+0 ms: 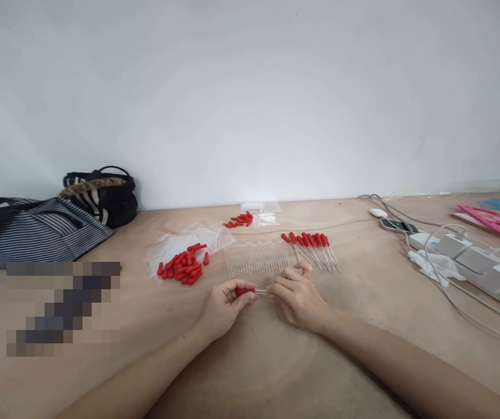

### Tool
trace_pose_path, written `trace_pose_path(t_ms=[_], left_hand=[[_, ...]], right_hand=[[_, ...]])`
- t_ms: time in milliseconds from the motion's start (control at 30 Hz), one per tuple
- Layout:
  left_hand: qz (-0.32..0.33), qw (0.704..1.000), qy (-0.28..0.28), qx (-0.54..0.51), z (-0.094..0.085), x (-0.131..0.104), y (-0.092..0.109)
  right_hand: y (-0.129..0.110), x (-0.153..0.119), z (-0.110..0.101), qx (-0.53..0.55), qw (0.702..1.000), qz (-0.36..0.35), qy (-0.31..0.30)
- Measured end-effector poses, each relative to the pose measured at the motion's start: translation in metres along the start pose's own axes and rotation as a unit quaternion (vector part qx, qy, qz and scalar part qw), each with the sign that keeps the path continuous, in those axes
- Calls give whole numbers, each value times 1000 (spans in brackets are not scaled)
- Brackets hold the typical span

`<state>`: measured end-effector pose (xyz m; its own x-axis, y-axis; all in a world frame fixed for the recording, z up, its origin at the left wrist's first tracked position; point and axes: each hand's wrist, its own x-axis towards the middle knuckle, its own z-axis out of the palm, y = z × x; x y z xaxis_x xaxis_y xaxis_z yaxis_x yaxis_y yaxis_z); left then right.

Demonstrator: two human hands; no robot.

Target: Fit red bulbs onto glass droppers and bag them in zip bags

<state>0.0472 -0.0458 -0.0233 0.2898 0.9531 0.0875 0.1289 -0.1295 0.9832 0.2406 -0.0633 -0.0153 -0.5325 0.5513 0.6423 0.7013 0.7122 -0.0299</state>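
My left hand (222,307) pinches a red rubber dropper bulb (245,291) between thumb and fingers. A clear glass dropper tube (261,292) runs from the bulb's mouth to my right hand (298,298), whose fingers are closed on its other end; how deep the tube sits in the bulb I cannot tell. Just beyond my hands lies a row of bare dropper tubes (256,257). To its right are several droppers with red bulbs on them (317,250). Left of the row, a heap of loose red bulbs (183,266) rests partly on a clear plastic bag (156,256).
Farther back are more red bulbs (241,219) and tubes (266,219) by another bag (261,206). A power strip (485,270) with cables and a tissue (435,265) lies right. Pink scissors (494,221) are beyond. A striped bag (49,230) and black bag (121,201) stand left.
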Motion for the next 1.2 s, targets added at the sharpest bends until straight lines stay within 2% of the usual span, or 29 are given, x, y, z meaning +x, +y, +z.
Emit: trace_pose_path(t_ms=[233, 333, 433, 600, 867, 1067, 1133, 1200], left_hand=[[33, 997, -25, 68, -3, 0, -5], [83, 984, -33, 152, -10, 0, 1], [149, 958, -30, 244, -14, -1, 7], [192, 946, -6, 262, -12, -3, 7], [211, 943, -13, 257, -10, -5, 2], [185, 944, -34, 269, -9, 0, 5], [180, 941, -31, 285, -11, 1, 8], [189, 933, -12, 306, -15, 2, 11]], right_hand=[[1, 0, 6, -13, 1000, -12, 1], [3, 0, 4, -17, 1000, 3, 5], [4, 1, 2, -23, 1000, 15, -4], [1, 1, 3, -1, 1000, 21, 13], [1, 3, 2, 39, 999, 1, 38], [5, 4, 5, -4, 1000, 1, -21], [9, 5, 2, -18, 999, 16, -36], [18, 5, -3, -30, 997, 69, -34]])
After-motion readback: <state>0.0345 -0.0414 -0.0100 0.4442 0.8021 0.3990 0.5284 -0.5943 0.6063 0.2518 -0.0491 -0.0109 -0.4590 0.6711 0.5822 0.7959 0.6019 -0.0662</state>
